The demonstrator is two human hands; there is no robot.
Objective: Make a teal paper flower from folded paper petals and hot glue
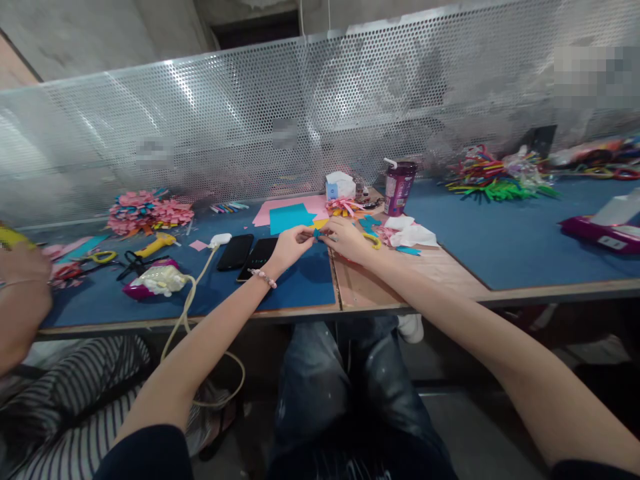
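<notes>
Pinching a small teal paper piece (317,234) between the fingertips of the left hand (294,245) and right hand (347,238), close together above the tabletop (304,292), inward from the front edge and near the seam between blue covering and bare wood. Too small and covered by fingers to tell any exact fold. For neat handling, best to press lightly with the pads, steady one side with the left, and work the other with the right in short, even movements. Line up edges before creasing; avoid hard squeezing, likely to crumple or tear such a small piece. Mind the yellow-handled scissors (373,241) just beside the right hand.

Just beyond, see a flat, straight-edged teal sheet (287,219) overlapping a broader pink sheet (260,218), matte and smooth. To the right, find soft, creased white tissue (417,235) and a glossy purple cup (400,190), rounded, with a straw. Toward the left back corner, note a curly, fringed pink cluster (135,212); behind everything, shiny perforated metal screening (225,133), dotted with round holes.
</notes>
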